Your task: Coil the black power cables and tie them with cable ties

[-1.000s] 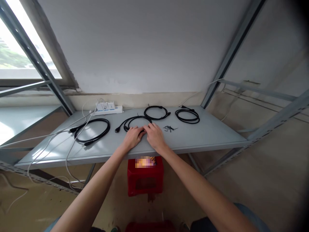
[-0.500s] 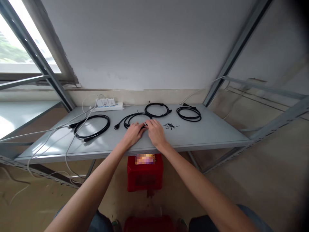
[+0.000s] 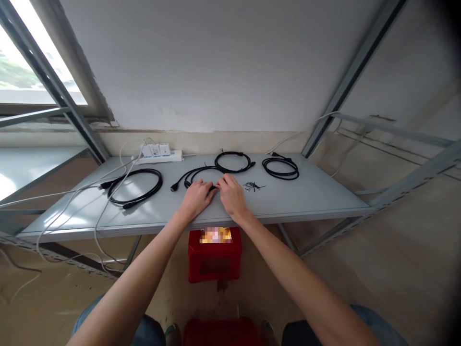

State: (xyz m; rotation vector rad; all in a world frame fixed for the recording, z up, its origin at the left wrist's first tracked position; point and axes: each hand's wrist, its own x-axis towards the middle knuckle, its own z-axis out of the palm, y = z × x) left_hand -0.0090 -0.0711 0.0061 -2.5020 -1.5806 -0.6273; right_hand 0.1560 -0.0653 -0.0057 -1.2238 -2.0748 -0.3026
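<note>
Lying under both hands' fingers [image 3: 212, 189], the black cable [image 3: 196, 174] touches them.

White wall [image 3: 216, 62], bright window [image 3: 21, 72], grey metal shelving [image 3: 317, 199], tan floor [image 3: 396, 250]

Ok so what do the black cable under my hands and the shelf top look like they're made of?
The black cable looks rubber- or plastic-jacketed with a matte finish: it bends in soft loops and shows no shine. The shelf top looks like painted sheet metal, pale grey and smooth: it reflects window light and sits in a steel-angle frame.
</note>
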